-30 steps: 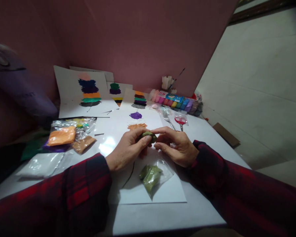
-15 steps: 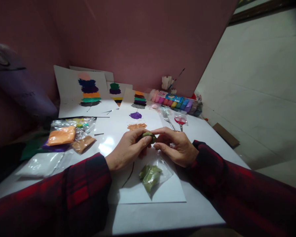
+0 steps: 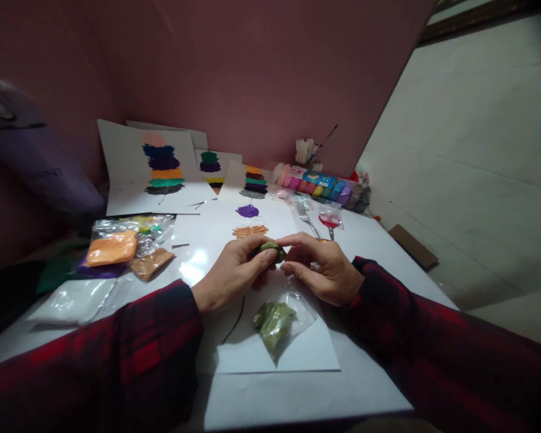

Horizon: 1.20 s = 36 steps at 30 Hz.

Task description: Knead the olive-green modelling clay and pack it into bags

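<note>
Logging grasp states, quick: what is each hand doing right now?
The left hand is closed, pinching the green clay lump.
The right hand is closed, its fingertips on the same green clay lump.

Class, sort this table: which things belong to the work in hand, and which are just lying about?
In hand: left hand and right hand pinching a small lump of olive-green clay; clear bag of olive-green clay; white paper sheet beneath.
Lying about: metal fork; colour-banded paper sheets; bagged orange clay; pack of coloured clay sticks.
</note>
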Tool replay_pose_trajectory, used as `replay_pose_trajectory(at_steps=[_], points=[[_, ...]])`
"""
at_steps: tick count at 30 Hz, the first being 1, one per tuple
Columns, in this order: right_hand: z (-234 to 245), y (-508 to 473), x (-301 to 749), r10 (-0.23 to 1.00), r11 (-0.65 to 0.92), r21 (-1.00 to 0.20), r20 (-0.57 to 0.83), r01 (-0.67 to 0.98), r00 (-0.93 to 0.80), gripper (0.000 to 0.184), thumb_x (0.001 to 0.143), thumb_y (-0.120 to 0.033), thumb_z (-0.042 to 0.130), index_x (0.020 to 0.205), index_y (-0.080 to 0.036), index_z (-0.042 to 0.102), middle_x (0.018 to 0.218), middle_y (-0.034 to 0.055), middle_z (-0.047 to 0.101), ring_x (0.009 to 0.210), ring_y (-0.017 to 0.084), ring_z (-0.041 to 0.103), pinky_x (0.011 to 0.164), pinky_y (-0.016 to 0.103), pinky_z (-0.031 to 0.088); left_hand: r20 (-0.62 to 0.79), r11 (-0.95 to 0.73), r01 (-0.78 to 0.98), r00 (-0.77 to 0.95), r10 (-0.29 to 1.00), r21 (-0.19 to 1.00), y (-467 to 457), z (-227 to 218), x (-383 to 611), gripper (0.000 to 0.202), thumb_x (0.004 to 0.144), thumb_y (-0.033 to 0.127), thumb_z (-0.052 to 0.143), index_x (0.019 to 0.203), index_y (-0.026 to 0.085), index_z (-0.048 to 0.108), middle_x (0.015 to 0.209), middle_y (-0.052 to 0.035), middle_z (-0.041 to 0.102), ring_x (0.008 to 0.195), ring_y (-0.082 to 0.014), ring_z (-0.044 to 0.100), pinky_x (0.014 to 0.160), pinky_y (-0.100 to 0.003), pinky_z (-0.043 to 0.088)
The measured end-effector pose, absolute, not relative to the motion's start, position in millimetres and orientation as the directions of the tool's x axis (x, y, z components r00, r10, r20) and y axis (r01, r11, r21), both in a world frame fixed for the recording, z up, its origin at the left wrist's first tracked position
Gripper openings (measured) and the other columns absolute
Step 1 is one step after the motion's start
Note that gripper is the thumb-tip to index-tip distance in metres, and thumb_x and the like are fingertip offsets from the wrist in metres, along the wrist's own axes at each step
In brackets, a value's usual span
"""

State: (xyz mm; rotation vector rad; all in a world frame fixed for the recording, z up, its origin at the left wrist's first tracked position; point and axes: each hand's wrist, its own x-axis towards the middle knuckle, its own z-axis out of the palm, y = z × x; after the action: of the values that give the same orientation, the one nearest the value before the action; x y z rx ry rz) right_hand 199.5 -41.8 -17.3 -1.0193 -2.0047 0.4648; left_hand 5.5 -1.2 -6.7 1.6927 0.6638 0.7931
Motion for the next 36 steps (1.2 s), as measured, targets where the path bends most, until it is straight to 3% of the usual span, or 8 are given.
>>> replay_pose_trajectory(at_steps=[36], points=[[-16.6,-42.3,199.9,0.788,0.614,-0.628,0.514,0.478,-0.337,0.029,0.090,-0.021,0.059,0.119,-0.015,0.059,0.068,0.0004,0.068,0.054,0.012,0.063,0.054,0.024,0.050,0.176,-0.267,0.057,0.618,0.766,0.962,-1.1,-6.1,6.2,0.022,0.090,0.032,0.055,0.085,0.012,0.061,0.062,0.0014,0.053,0.052,-0.0096,0.049,0.049,-0.022,0.040]])
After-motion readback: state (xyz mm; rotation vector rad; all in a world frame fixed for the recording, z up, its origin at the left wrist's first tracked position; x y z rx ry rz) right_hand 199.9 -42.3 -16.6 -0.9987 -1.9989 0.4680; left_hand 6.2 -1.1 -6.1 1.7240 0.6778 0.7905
